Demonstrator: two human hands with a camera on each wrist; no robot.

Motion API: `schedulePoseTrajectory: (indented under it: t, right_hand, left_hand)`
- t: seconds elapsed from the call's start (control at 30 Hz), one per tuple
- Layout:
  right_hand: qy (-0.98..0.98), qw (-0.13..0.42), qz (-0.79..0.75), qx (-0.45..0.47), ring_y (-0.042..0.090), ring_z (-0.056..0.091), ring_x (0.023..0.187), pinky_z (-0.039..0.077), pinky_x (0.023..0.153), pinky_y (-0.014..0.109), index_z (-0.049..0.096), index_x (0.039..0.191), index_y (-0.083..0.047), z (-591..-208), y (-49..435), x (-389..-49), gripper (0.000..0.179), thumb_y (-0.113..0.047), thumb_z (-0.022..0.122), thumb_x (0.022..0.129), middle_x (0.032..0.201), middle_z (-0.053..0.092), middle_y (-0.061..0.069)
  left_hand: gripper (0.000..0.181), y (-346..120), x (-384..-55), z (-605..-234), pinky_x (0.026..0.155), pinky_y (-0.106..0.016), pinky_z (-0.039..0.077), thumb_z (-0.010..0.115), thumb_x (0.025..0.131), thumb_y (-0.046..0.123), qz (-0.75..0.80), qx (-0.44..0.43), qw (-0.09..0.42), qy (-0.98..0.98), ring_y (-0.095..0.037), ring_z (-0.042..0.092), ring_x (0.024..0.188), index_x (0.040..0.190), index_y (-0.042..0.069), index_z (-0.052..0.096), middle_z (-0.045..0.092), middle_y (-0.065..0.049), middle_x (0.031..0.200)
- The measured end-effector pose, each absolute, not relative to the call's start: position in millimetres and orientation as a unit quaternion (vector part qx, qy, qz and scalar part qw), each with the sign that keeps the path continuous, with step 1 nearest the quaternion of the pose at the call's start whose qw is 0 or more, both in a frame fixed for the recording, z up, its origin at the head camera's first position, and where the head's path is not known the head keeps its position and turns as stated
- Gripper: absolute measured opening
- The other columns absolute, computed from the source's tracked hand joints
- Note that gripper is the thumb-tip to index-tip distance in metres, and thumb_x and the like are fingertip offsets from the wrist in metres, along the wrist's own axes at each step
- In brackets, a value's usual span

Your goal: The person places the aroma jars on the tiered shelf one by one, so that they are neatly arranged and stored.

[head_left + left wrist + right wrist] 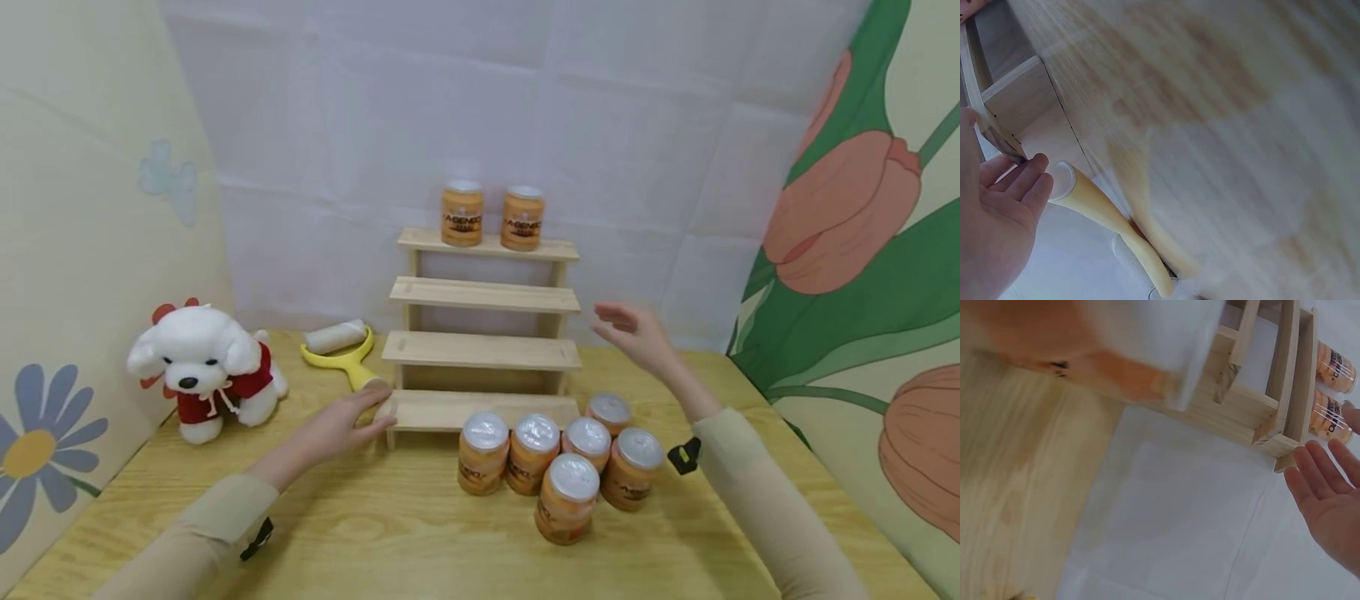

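Observation:
A four-step wooden shelf (480, 352) stands at the middle of the table. My left hand (347, 429) holds the left end of its lowest step, thumb on the front side and fingers behind, as the left wrist view also shows. My right hand (636, 335) is in the air just right of the shelf, fingers extended and nothing in them. Two orange cans with silver lids, a left can (462, 215) and a right can (522, 219), stand upright on the top step. Several matching cans (567, 500) cluster upright before the shelf's right half.
Beside the shelf's left end lies a yellow-handled lint roller (347, 358). A white plush dog (206, 367) in red clothing sits further left. White cloth (480, 100) hangs behind, and patterned panels (847, 250) flank the wooden table (390, 533).

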State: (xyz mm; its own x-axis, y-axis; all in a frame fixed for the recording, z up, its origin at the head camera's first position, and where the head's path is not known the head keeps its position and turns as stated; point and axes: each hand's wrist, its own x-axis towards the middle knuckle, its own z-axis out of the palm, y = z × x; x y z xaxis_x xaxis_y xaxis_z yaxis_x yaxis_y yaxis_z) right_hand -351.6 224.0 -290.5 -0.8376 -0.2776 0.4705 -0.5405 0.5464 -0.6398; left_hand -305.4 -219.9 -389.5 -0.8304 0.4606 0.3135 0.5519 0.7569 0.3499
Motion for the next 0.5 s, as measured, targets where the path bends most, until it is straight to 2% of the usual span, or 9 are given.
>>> schedulePoseTrajectory:
  t: [0.33,0.5]
  right_hand:
    - [-0.873,0.137,0.403,0.240,0.038,0.057,0.112,0.046,0.097,0.048,0.056,0.125,0.004,-321.6,243.4,-328.8,0.040,-0.013,0.064,0.090,0.122,0.059,0.026]
    - [-0.883,0.114,0.388,0.239,0.036,0.058,0.111,0.047,0.096,0.046,0.058,0.124,0.002,-336.1,248.9,-319.0,0.041,-0.018,0.065,0.089,0.122,0.061,0.022]
  left_hand:
    - [0.051,-220.4,-306.0,-390.0,0.096,-0.053,0.044,0.060,0.092,0.029,-0.226,-0.278,0.104,-0.928,-0.043,0.051,0.118,0.128,-0.007,0.053,0.053,-0.027,0.129]
    - [0.052,-220.7,-306.2,-390.4,0.097,-0.054,0.043,0.060,0.092,0.029,-0.228,-0.275,0.100,-0.929,-0.043,0.050,0.120,0.129,-0.007,0.052,0.053,-0.027,0.130]
